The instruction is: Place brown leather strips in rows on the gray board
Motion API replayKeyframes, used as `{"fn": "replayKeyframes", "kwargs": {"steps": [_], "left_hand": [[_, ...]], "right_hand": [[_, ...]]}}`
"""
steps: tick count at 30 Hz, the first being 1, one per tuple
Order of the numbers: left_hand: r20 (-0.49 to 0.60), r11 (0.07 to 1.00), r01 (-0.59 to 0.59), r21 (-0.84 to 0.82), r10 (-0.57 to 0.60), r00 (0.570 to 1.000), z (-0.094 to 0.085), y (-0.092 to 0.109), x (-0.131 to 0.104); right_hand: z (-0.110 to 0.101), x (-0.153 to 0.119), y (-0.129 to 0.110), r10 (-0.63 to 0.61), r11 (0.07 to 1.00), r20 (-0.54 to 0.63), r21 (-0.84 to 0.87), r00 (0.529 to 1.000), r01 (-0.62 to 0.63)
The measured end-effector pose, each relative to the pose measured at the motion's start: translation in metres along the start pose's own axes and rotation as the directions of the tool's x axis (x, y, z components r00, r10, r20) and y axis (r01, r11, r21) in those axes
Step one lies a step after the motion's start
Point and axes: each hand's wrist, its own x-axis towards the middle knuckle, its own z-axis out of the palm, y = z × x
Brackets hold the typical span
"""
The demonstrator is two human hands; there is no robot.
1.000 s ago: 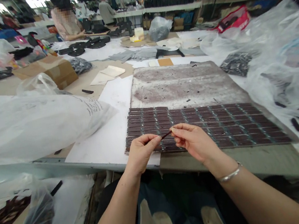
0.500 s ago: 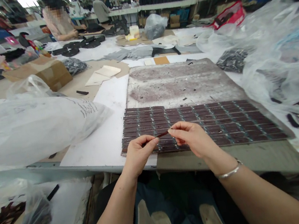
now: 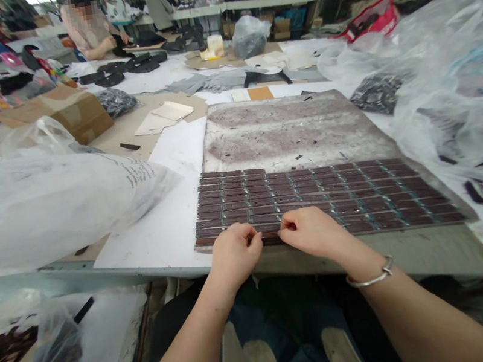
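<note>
Strip [image 3: 271, 239] is pinched near its ends, left hand [image 3: 237, 247] and right hand [image 3: 308, 228] grips closed; best kept taut, pressed flat along the board [image 3: 297, 126]'s near edge.

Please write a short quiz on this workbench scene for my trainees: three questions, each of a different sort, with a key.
1. True or false: the bracelet is worn on the right arm.

2. Multiple choice: where on the board do the rows of dark strips lie?
a) only along the far edge
b) across the near part
c) only in the far right corner

3. Short answer: what shows between the fingertips of the left hand and the right hand?

Key:
1. True.
2. b.
3. A dark strip at the board's near edge; whether the fingers pinch it cannot be told.
</note>
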Motion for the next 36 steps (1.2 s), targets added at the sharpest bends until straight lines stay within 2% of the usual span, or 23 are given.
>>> {"fn": "replayKeyframes", "kwargs": {"steps": [5, 11, 25, 36], "left_hand": [[0.033, 0.989, -0.008, 0.147, 0.003, 0.999, 0.006, 0.001, -0.001], [0.049, 0.978, -0.003, 0.209, -0.007, 0.999, 0.01, 0.001, 0.0], [0.069, 0.958, 0.022, 0.285, -0.043, 0.997, 0.012, 0.004, 0.0], [0.05, 0.966, 0.036, 0.255, -0.05, 0.997, 0.011, 0.003, 0.0]], "right_hand": [[0.005, 0.0, 0.0, 0.018, 0.996, 0.019, -0.088, 1.0, -0.016], [0.007, 0.001, 0.0, 0.012, 0.995, 0.021, -0.103, 1.0, -0.01], [0.006, 0.002, -0.006, 0.071, 0.985, 0.056, -0.162, 0.996, -0.061], [0.007, 0.002, -0.006, 0.071, 0.983, 0.055, -0.171, 0.996, -0.061]]}}
